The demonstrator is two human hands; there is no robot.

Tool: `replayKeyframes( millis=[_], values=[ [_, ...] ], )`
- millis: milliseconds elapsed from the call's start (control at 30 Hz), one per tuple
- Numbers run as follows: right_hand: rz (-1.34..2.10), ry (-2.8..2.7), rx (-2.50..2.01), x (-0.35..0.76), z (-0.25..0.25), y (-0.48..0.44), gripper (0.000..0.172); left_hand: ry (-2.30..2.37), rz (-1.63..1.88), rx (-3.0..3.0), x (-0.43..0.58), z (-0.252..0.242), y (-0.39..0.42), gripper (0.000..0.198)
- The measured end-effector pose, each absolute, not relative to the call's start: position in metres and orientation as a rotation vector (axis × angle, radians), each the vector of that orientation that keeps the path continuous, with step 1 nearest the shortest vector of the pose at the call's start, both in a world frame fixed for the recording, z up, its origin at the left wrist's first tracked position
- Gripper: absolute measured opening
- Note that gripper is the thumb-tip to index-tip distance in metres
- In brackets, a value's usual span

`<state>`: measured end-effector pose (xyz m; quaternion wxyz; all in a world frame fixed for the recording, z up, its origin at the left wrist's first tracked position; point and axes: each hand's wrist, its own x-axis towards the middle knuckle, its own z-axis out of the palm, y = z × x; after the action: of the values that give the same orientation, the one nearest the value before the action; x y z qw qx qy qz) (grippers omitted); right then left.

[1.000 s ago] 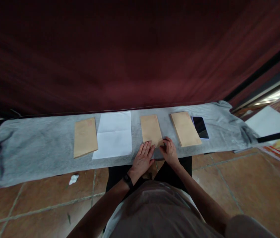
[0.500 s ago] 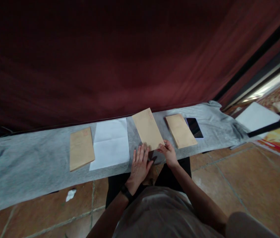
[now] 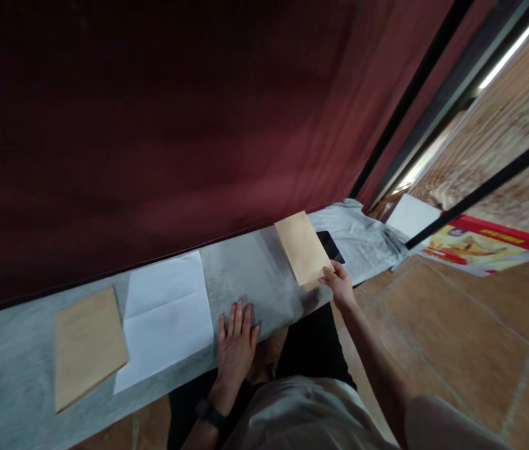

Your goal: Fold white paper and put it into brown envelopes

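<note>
My right hand (image 3: pixel 336 281) pinches the lower right corner of a brown paper envelope (image 3: pixel 302 249). The envelope is held above the right part of the grey cloth (image 3: pixel 250 262), covering most of the brown envelope stack beneath; only a sliver shows at its lower edge. My left hand (image 3: pixel 236 344) lies flat on the cloth's near edge, fingers stretched, holding nothing. Left of it is a creased white sheet of paper (image 3: pixel 168 319). Farther left lies another brown envelope or pile of them (image 3: pixel 87 347), touching the sheet's edge.
A dark phone (image 3: pixel 332 248) lies right of the held envelope, partly covered by it. Behind the cloth-covered surface hangs a dark red curtain (image 3: pixel 175 156). A black pole (image 3: pixel 484 187), a white board (image 3: pixel 413 216) and a colourful printed box (image 3: pixel 484 244) stand at the right, above tiled floor.
My right hand has carried the envelope rightward, from the middle of the cloth to over the right-hand stack. My left hand has come off the envelope onto the cloth. The view has turned right.
</note>
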<state>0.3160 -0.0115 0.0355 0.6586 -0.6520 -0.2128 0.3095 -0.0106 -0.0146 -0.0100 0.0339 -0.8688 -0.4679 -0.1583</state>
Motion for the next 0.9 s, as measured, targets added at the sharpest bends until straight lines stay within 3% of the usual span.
replayKeyframes(
  millis=[400,533,900],
  values=[
    [0.606,-0.501,-1.733,0.331,0.011,-0.02,0.043,-1.403,-0.487,-2.669,-0.013,-0.015,-0.014,0.055],
    [0.56,-0.499,-1.791,0.334,0.009,-0.02,0.049,-1.416,-0.478,-2.675,-0.012,-0.013,-0.014,0.055],
    [-0.056,-0.945,-2.27,0.332,0.008,-0.033,0.046,-1.413,-0.508,-2.701,-0.015,-0.014,-0.015,0.054]
  ],
)
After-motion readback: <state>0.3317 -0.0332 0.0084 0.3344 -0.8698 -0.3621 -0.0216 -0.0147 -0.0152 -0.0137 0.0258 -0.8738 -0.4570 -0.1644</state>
